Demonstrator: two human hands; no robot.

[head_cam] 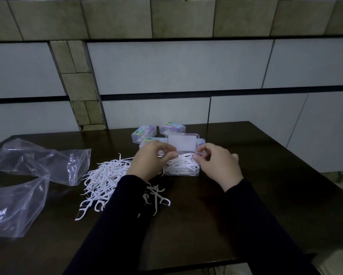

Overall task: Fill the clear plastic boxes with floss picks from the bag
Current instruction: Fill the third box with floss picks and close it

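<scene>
A clear plastic box [183,170] stands in the middle of the dark table, its lid [182,144] raised, with white floss picks piled inside. My left hand [150,159] and my right hand [218,164] meet over the box, fingers pinched on picks at its top. A loose heap of white floss picks [102,181] lies on the table left of the box, partly hidden under my left forearm. Two empty clear plastic bags lie at the left, one [43,161] farther back and one [15,207] nearer.
Several closed clear boxes with coloured labels, such as one [144,133] and another [172,128], stand behind the open box. The dark table [246,205] ends at a tiled wall behind and drops off at the right edge.
</scene>
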